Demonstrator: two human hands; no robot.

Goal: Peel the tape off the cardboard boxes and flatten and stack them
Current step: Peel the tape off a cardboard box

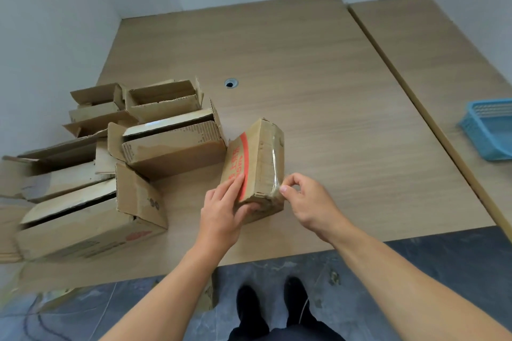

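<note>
Head view: left hand [224,210] grips the sealed box [253,169] near the table [318,91] front edge, bracing it; right hand [302,196] pinches the clear tape [273,171] at its corner to start peeling; opened boxes [116,147] wait left

Brown cardboard box [253,163] — red stripe, red print; basket [490,130] — blue.
</note>
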